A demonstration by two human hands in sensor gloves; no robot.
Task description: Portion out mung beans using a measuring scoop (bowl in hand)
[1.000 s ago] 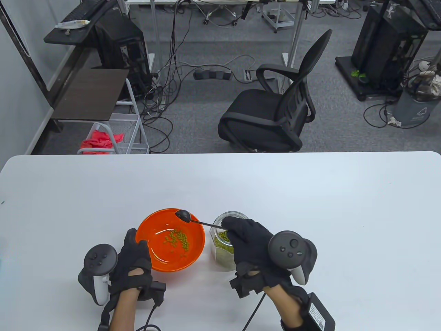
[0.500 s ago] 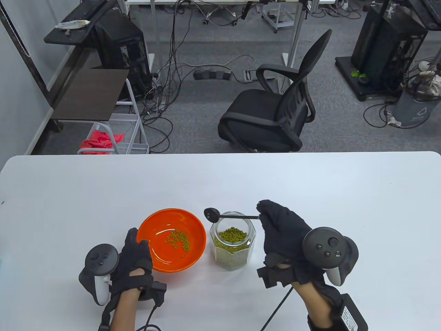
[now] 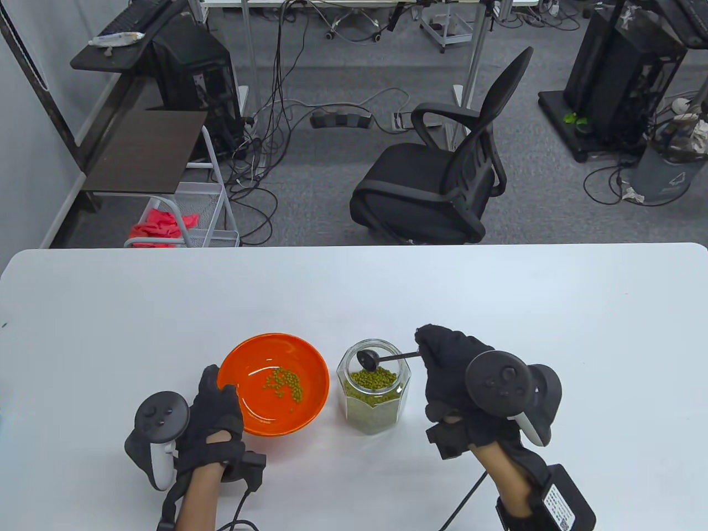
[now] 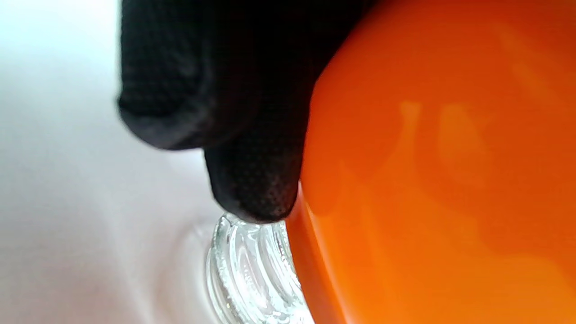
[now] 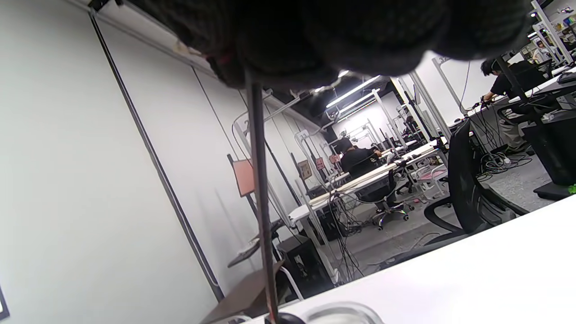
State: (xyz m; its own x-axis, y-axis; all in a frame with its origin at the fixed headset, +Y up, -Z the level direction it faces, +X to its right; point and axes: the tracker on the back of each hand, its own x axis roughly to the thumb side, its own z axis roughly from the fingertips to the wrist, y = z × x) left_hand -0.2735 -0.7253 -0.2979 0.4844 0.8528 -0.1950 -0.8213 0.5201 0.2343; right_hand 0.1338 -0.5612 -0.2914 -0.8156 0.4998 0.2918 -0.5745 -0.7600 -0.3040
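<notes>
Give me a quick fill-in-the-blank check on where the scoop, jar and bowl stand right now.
1. The scoop head is at the mouth of the glass ____.
2. The left hand holds the rim of the ____ bowl.
3. The scoop handle is pinched by the ____ hand.
4. The loose mung beans lie inside the ____.

Missing words: jar; orange; right; bowl

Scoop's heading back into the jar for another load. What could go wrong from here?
The right hand pinches only the far end of the scoop, whose head sits at the narrow mouth of the jar: it could clip the rim and tip the unheld jar. The orange bowl, gripped at one edge by the left hand, may tilt, spilling the mung beans.
</notes>
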